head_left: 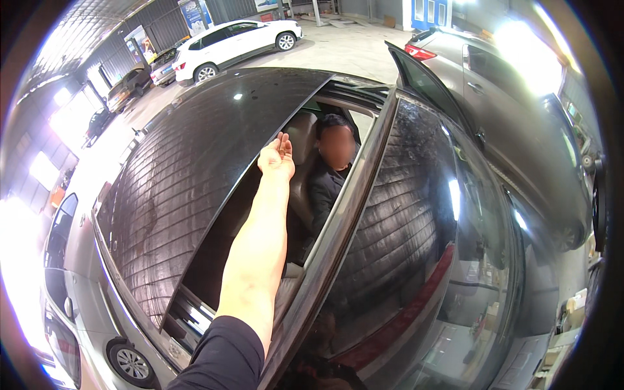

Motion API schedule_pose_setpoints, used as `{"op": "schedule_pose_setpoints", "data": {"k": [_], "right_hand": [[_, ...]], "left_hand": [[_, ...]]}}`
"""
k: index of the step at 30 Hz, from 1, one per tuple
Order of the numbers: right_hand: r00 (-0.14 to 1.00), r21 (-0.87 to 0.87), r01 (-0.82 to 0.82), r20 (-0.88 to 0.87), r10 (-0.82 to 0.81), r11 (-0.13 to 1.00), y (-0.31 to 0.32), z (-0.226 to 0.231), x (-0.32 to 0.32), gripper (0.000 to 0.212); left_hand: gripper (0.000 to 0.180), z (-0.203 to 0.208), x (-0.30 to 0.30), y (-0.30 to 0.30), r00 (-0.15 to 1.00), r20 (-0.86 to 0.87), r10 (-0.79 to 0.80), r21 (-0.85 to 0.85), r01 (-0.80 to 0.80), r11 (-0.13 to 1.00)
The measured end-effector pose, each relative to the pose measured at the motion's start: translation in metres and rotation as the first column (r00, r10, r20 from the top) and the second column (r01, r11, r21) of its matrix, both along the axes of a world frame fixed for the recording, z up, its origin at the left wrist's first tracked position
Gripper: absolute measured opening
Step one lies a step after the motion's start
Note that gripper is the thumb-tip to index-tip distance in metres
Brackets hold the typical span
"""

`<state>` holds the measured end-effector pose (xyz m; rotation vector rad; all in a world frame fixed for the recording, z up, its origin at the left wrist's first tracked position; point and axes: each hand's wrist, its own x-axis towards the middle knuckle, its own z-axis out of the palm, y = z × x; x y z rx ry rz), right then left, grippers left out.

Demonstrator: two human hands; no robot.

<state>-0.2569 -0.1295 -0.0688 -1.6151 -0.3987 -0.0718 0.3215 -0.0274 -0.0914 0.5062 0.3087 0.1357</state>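
My left hand (277, 156), at the end of a bare forearm (257, 250) and a black sleeve (224, 354), is held out over the open sunroof of a dark car. Its palm faces right, the fingers loosely bent and apart, with nothing visible in them. Just left of the hand runs the edge of the glossy dark roof panel (195, 149); whether the hand touches it, I cannot tell. Through the opening, right of my hand, a person in dark clothes (330, 185) sits beside a brown seat back (300, 146). My right hand is out of view.
The windshield (396, 240) slopes away on the right, full of reflections. An open car door (429, 88) sticks up on the far side, close to a grey-brown car (513, 117). A silver car (97, 312) stands at left, a white car (237, 49) at the back.
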Motion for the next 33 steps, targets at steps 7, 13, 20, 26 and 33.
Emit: {"op": "schedule_pose_setpoints", "data": {"k": [7, 13, 20, 26, 33], "right_hand": [[1.000, -0.025, 0.008, 0.001, -0.008, 1.000, 0.003, -0.001, -0.001, 0.013], [1.000, -0.041, 0.001, -0.020, -0.002, 0.999, 0.005, -0.001, -0.005, 0.013], [1.000, -0.054, 0.024, -0.006, -0.025, 0.998, 0.006, -0.001, -0.005, 0.013], [0.999, -0.022, 0.052, 0.004, -0.052, 0.998, 0.007, -0.003, -0.007, 0.013], [0.999, 0.013, 0.048, 0.017, -0.048, 0.999, 0.005, -0.003, -0.007, 0.012]], "left_hand": [[0.026, 0.016, -0.004, -0.022, 0.998, -0.049, -0.026, -0.147, 0.019, 0.989], [0.037, 0.019, 0.001, -0.032, 0.995, -0.097, -0.007, -0.115, -0.004, 0.993], [0.034, 0.008, 0.000, -0.030, 0.982, -0.167, -0.092, 0.152, 0.118, 0.981], [0.026, -0.009, -0.043, -0.009, 0.975, -0.112, -0.194, 0.227, 0.215, 0.950], [0.067, -0.016, -0.070, -0.005, 0.966, -0.058, -0.252, 0.320, 0.257, 0.912]]}}
